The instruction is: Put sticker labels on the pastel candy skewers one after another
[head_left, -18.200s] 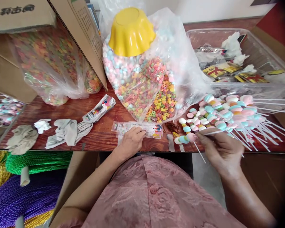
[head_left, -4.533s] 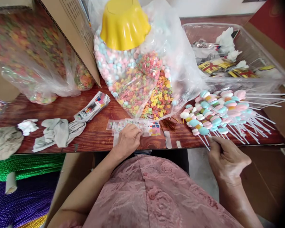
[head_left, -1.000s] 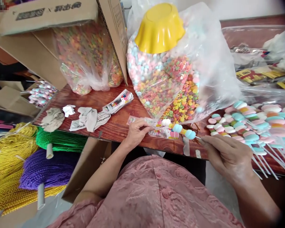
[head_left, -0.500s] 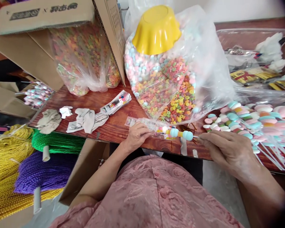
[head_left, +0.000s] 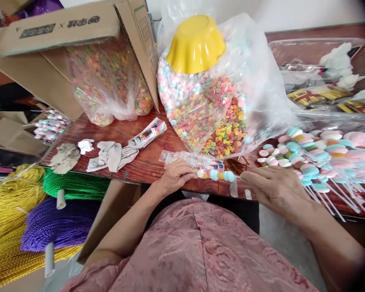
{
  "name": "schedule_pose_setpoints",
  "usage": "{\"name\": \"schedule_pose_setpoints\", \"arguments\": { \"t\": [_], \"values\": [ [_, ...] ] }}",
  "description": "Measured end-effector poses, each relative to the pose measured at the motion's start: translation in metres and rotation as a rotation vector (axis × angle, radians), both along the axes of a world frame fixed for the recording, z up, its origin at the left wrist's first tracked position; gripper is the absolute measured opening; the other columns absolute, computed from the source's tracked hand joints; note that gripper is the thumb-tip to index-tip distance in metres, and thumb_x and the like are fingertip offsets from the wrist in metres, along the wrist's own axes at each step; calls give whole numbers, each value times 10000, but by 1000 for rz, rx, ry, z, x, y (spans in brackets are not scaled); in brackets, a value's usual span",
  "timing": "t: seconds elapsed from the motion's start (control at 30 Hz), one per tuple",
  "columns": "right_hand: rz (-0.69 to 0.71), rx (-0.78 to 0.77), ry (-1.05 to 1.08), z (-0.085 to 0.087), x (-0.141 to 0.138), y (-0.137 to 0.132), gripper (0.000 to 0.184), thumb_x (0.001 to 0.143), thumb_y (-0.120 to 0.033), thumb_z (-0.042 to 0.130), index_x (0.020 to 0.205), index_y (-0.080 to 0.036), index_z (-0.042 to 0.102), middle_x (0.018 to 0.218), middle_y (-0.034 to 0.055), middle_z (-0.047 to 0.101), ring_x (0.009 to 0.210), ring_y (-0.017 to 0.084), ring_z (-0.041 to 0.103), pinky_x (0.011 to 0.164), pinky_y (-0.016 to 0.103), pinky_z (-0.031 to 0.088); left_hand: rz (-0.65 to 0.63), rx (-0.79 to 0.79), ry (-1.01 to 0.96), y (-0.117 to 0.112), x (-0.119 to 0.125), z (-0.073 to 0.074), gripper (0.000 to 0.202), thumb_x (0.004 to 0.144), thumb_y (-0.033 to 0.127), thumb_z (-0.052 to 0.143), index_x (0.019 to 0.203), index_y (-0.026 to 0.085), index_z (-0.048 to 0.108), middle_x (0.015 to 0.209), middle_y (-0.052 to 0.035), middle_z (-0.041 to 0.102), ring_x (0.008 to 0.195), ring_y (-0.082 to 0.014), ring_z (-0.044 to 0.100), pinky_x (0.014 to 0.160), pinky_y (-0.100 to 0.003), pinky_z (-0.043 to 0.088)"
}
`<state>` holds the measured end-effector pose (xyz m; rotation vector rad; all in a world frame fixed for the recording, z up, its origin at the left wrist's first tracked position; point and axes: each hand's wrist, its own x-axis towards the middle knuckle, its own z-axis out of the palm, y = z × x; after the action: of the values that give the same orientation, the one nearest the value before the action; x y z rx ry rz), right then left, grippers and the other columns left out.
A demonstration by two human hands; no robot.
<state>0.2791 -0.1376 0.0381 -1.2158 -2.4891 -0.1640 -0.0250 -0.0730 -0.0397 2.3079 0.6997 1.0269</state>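
Note:
A marshmallow candy skewer (head_left: pixel 222 175) lies level over the table's front edge, with pale blue marshmallows and yellow-orange candy rings on a white stick. My right hand (head_left: pixel 273 188) pinches its stick at the right end. My left hand (head_left: pixel 177 175) is closed, its fingertips at the skewer's left end; what lies between them I cannot make out. Just behind the skewer are printed clear plastic bags (head_left: pixel 192 159) lying flat. Beside my right hand is a heap of finished-looking marshmallow skewers (head_left: pixel 325 152) with white sticks. Bronze twist ties (head_left: pixel 235 165) lie between.
A yellow bowl (head_left: pixel 196 44) sits upside down on a big bag of marshmallows and ring candies (head_left: pixel 185 89). Left stands a cardboard box (head_left: pixel 140 44) holding bagged candy. Grey gloves (head_left: pixel 112 156) and a packet stack (head_left: pixel 148 133) lie on the table. A clear tray (head_left: pixel 316 44) is back right.
My right hand and the skewer have moved left, bringing the skewer's left end up to my left fingertips. The left hand has barely moved. The view has shifted slightly.

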Motion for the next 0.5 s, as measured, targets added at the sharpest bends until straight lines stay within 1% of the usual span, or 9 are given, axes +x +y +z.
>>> {"name": "schedule_pose_setpoints", "arguments": {
  "t": [0.07, 0.13, 0.2, 0.27, 0.33, 0.4, 0.5],
  "values": [
    [77, 72, 0, -1, -3, 1, 210, 895, -102, 466, 861, -201, 648, 726, 2, 674, 609, 125, 569, 562, 279, 377, 6, -43, 39, 3, 1, 2, 200, 893, 359, 670, 968, 176, 704, 827, -60, 712, 788, -165, 639, 763, -305, 487],
    [115, 121, 43, -2, -5, 2, 185, 878, -86, 494, 930, -196, 632, 757, 5, 684, 635, 132, 587, 582, 282, 399, -3, -64, 87, 8, 1, 6, 334, 865, 426, 691, 1084, 175, 684, 866, -77, 708, 814, -188, 635, 767, -323, 479],
    [141, 154, 92, -4, -6, 3, 210, 858, -67, 516, 991, -193, 617, 785, 8, 691, 658, 135, 597, 599, 281, 412, -60, -85, 125, 13, 2, 10, 391, 856, 464, 689, 1121, 176, 672, 926, -96, 711, 868, -210, 638, 791, -337, 472],
    [160, 190, 115, -6, -7, 5, 253, 841, -39, 512, 1019, -189, 608, 807, 13, 698, 674, 132, 603, 610, 277, 417, -129, -145, 167, 17, 5, 17, 352, 869, 469, 671, 1065, 176, 675, 926, -87, 709, 865, -205, 635, 775, -316, 460],
    [171, 212, 117, -7, -11, 7, 268, 833, -22, 495, 1010, -188, 611, 801, 14, 700, 675, 130, 606, 611, 275, 413, -162, -222, 213, 18, 10, 23, 320, 879, 472, 658, 988, 171, 664, 862, -56, 693, 794, -178, 618, 717, -279, 438],
    [185, 205, 92, -6, -15, 9, 262, 837, -21, 477, 990, -184, 615, 767, 10, 695, 662, 131, 607, 607, 280, 400, -162, -265, 258, 17, 15, 28, 330, 875, 493, 655, 940, 169, 645, 809, -31, 666, 729, -156, 585, 672, -260, 412],
    [202, 200, 29, -2, -22, 13, 251, 855, -37, 444, 970, -183, 612, 705, -4, 674, 621, 129, 589, 600, 284, 373, -126, -259, 295, 14, 22, 29, 382, 839, 544, 677, 919, 173, 634, 775, -11, 643, 686, -142, 553, 640, -254, 381]
  ]
}}
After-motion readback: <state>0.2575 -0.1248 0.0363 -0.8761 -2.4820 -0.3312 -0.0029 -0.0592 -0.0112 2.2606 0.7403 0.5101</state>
